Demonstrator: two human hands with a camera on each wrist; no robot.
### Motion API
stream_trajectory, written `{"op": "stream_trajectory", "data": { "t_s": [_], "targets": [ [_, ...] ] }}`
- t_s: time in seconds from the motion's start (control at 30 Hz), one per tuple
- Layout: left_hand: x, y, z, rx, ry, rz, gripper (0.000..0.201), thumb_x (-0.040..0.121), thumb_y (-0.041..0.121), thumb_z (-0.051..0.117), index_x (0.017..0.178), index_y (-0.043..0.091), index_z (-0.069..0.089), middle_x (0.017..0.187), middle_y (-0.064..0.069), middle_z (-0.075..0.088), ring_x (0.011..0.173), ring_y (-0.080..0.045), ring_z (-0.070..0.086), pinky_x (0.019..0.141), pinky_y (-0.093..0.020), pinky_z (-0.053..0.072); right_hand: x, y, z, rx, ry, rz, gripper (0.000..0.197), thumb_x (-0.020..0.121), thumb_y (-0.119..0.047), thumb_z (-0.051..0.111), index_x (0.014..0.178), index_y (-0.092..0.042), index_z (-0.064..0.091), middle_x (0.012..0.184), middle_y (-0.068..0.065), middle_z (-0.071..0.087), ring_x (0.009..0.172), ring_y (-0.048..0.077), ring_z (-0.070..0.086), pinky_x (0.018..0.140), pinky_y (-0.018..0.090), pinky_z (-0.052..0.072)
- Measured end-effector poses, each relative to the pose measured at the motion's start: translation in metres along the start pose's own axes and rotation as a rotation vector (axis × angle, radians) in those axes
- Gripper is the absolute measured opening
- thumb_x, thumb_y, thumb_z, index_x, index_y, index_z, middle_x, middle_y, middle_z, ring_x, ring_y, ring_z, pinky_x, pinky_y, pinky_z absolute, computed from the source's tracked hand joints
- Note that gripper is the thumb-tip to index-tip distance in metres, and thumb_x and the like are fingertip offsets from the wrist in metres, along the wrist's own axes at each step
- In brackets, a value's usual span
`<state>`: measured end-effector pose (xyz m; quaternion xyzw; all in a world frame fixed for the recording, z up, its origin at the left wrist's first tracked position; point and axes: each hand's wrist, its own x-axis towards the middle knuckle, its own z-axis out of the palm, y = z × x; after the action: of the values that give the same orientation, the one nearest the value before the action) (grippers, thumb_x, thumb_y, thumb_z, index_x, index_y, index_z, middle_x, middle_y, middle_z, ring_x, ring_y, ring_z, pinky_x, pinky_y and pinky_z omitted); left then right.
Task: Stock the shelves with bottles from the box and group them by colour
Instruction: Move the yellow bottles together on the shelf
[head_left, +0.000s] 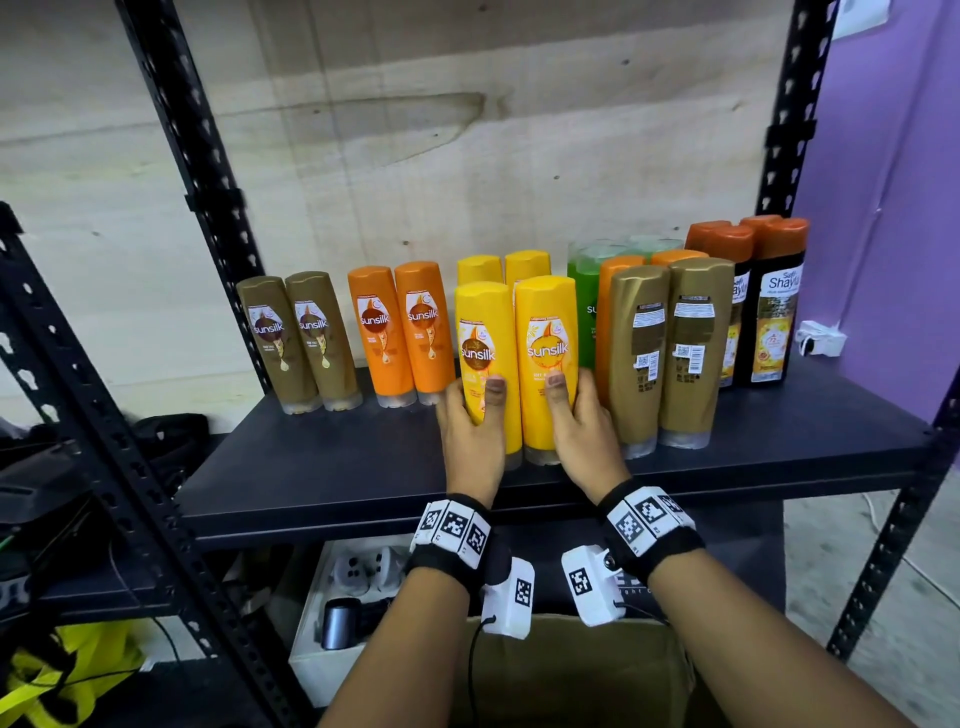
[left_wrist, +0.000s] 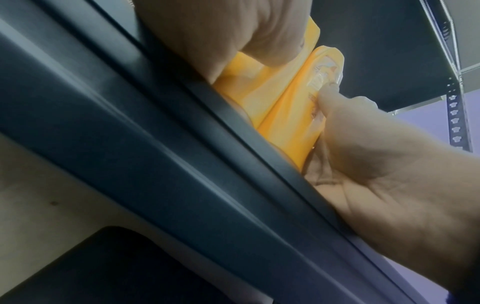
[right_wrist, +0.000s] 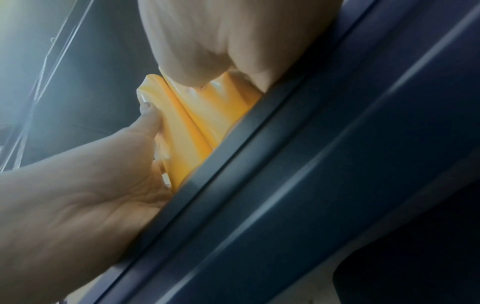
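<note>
Both wrists, each wearing a black band with white coded tags, reach over the front edge of the dark shelf (head_left: 322, 467). Left hand (head_left: 470, 441) curls round the lower half of the left yellow bottle (head_left: 485, 338), thumb on the front label and fingers behind it. Right hand (head_left: 584, 436) grips the right yellow bottle (head_left: 548, 338) the same way, its thumb pressed on the label. These two bottles stand upright on the shelf, touching side by side between the hands; both wrist views show them from below, pressed together above the shelf lip, a thumb on each.

Directly behind the held pair stand two more yellow bottles (head_left: 504, 267). Just left of the left hand are two orange bottles (head_left: 402, 332), and further left, two brown-gold bottles (head_left: 298, 338), labels facing front. Just right of the right hand stand two gold bottles (head_left: 670, 353) with their back labels facing forward; behind them are orange bottles and a green bottle (head_left: 584, 301), mostly hidden. Far right of that hand stand dark bottles with orange caps (head_left: 769, 312).

Below the wrists, under the shelf, sits a brown cardboard box (head_left: 566, 670), with a white bin (head_left: 311, 639) to its left.
</note>
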<state>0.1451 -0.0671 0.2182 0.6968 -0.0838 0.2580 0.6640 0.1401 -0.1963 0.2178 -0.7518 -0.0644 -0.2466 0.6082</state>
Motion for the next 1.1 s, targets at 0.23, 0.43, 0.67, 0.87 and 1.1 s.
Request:
{"op": "stream_trajectory", "data": {
  "t_s": [0.23,0.43,0.67,0.87,1.1],
  "targets": [
    [0.0,-0.001,-0.001,0.041,0.027,-0.052,0.064,0.072,0.077,0.067,0.118,0.042,0.039,0.111,0.023,0.064,0.103,0.003,0.062,0.082,-0.022,0.048,-0.002,0.001,0.001,-0.027,0.025,-0.041,0.057,0.082,-0.087,0.032,0.121,-0.046,0.039,0.111,-0.026,0.062,0.094,-0.004,0.062,0.086,0.028,0.048],
    [-0.005,0.003,-0.001,0.105,0.023,-0.064,0.046,0.083,0.066,0.068,0.114,0.056,0.036,0.101,0.033,0.061,0.094,0.001,0.061,0.074,-0.012,0.043,-0.002,-0.002,0.003,-0.042,-0.011,-0.046,0.061,0.09,-0.074,0.037,0.135,-0.033,0.035,0.135,-0.004,0.059,0.114,0.016,0.059,0.096,0.034,0.045],
    [-0.013,0.013,-0.002,0.091,-0.008,-0.058,0.055,0.091,0.055,0.066,0.133,0.035,0.038,0.129,0.008,0.06,0.116,-0.013,0.059,0.098,-0.035,0.049,-0.005,-0.016,0.0,0.016,-0.015,-0.031,0.067,0.093,-0.064,0.049,0.148,-0.032,0.027,0.132,-0.014,0.052,0.115,0.004,0.054,0.096,0.024,0.04],
    [-0.011,0.033,-0.011,0.205,-0.011,0.004,0.061,0.093,0.034,0.07,0.143,0.019,0.038,0.142,-0.003,0.051,0.128,-0.022,0.051,0.103,-0.035,0.043,-0.006,-0.03,-0.004,-0.013,0.017,-0.102,0.069,0.099,-0.048,0.056,0.154,-0.034,0.016,0.151,-0.007,0.041,0.127,0.004,0.046,0.104,0.027,0.037],
    [0.014,0.074,-0.029,0.341,-0.102,0.127,0.071,0.094,0.031,0.07,0.151,0.016,0.031,0.145,-0.005,0.052,0.132,-0.023,0.052,0.108,-0.041,0.045,0.003,-0.058,-0.009,-0.152,0.037,-0.212,0.09,0.094,-0.032,0.066,0.159,-0.034,0.002,0.161,-0.001,0.021,0.121,-0.006,0.03,0.102,0.025,0.031]
  ]
}}
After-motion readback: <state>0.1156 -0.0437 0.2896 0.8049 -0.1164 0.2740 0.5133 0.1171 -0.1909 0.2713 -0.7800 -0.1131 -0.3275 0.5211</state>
